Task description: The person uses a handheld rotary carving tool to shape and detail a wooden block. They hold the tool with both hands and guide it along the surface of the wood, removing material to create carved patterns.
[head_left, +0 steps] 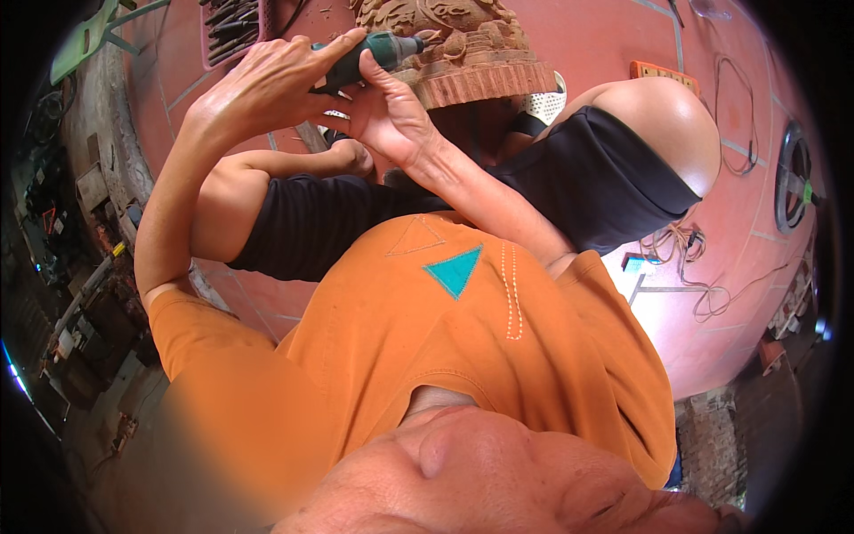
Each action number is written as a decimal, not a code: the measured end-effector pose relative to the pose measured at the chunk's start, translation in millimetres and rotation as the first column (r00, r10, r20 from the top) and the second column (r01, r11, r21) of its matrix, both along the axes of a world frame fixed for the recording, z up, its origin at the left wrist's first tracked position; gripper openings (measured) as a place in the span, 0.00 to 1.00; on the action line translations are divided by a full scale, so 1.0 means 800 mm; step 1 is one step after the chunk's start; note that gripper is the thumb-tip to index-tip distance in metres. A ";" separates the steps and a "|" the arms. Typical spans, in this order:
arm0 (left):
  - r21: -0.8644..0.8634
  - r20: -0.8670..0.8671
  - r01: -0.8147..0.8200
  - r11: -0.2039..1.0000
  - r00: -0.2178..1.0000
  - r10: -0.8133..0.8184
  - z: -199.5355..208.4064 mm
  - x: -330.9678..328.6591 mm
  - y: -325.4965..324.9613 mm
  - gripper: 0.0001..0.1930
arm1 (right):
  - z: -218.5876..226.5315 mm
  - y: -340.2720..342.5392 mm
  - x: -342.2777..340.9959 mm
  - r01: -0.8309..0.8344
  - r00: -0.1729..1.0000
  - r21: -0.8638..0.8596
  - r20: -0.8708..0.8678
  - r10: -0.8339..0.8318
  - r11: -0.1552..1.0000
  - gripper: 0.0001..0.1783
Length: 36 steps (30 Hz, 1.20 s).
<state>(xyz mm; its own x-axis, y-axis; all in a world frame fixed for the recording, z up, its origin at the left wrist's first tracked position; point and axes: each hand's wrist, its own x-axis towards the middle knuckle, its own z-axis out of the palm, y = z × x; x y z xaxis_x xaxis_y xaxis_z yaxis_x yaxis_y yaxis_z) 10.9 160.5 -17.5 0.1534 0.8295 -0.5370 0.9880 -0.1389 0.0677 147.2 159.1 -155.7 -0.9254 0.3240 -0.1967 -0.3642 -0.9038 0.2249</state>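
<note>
The floor (589, 36) underfoot is red tile with pale joints. To the person's left sits a pink tray (264, 25) of slim tools (233, 25); on the right lie an orange power strip (664, 76), a looped dark cord (753, 120), a tangled cable (689, 240) and a dark ring (783, 182).

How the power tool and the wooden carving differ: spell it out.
Colour: the power tool is dark green and grey; the wooden carving is reddish brown. Surface: the tool looks smooth; the carving is deeply cut. Size: the tool is slim, the carving far bulkier.
</note>
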 end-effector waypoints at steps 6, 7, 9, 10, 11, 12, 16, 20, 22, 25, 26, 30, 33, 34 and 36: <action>0.000 -0.003 -0.016 1.000 1.000 0.016 -0.003 0.002 0.000 0.42 | -0.003 0.000 0.000 0.010 1.000 -0.014 -0.004 -0.010 1.000 0.20; 0.003 -0.005 -0.011 1.000 1.000 0.011 -0.004 0.003 0.001 0.42 | -0.004 0.000 0.000 0.012 1.000 -0.010 -0.002 -0.012 1.000 0.20; 0.010 -0.010 0.000 1.000 1.000 0.000 -0.004 0.005 0.003 0.42 | -0.004 0.001 0.001 0.015 1.000 -0.013 -0.003 -0.015 1.000 0.20; 0.010 -0.006 0.000 1.000 1.000 0.000 -0.003 0.004 0.003 0.42 | -0.004 0.001 0.001 0.016 1.000 -0.014 -0.004 -0.016 1.000 0.20; 0.012 -0.002 -0.001 1.000 1.000 0.001 -0.002 0.004 0.002 0.42 | -0.004 0.001 0.001 0.016 1.000 -0.016 -0.006 -0.016 1.000 0.20; 0.013 0.003 -0.002 1.000 1.000 0.002 -0.002 0.004 0.002 0.42 | -0.003 0.000 0.001 0.017 1.000 -0.018 -0.009 -0.017 1.000 0.20; 0.006 -0.019 -0.003 1.000 1.000 0.003 -0.001 0.002 -0.002 0.42 | 0.000 -0.002 0.000 0.000 1.000 -0.011 -0.007 0.000 1.000 0.20; 0.001 -0.022 -0.001 1.000 1.000 0.001 0.002 -0.001 -0.006 0.41 | 0.007 -0.003 0.000 -0.004 1.000 -0.006 -0.004 0.004 1.000 0.20; 0.000 -0.021 0.000 1.000 1.000 0.000 0.004 -0.001 -0.008 0.41 | 0.008 -0.004 -0.001 -0.010 1.000 -0.003 -0.011 0.010 1.000 0.20; 0.002 -0.015 0.002 1.000 1.000 -0.002 0.005 -0.003 -0.010 0.41 | 0.008 -0.006 -0.002 -0.004 1.000 -0.010 -0.011 0.004 1.000 0.20; 0.013 -0.010 0.008 1.000 1.000 -0.008 0.003 -0.006 -0.012 0.41 | 0.008 -0.006 -0.003 -0.008 1.000 -0.014 -0.012 0.007 1.000 0.19; -0.001 -0.013 -0.015 1.000 1.000 0.015 0.004 -0.006 -0.013 0.41 | 0.009 -0.008 -0.006 -0.017 1.000 -0.026 -0.009 0.017 1.000 0.19; 0.001 0.005 -0.017 1.000 1.000 0.017 0.007 -0.006 -0.015 0.42 | 0.009 -0.010 -0.006 -0.023 1.000 -0.017 -0.016 0.023 1.000 0.21; 0.000 0.004 -0.020 1.000 1.000 0.020 0.008 -0.006 -0.015 0.42 | 0.008 -0.010 -0.007 -0.026 0.999 -0.011 -0.019 0.025 1.000 0.21; -0.002 0.000 -0.027 1.000 1.000 0.027 0.009 -0.007 -0.017 0.42 | 0.009 -0.011 -0.007 -0.029 0.999 -0.014 -0.023 0.028 0.999 0.22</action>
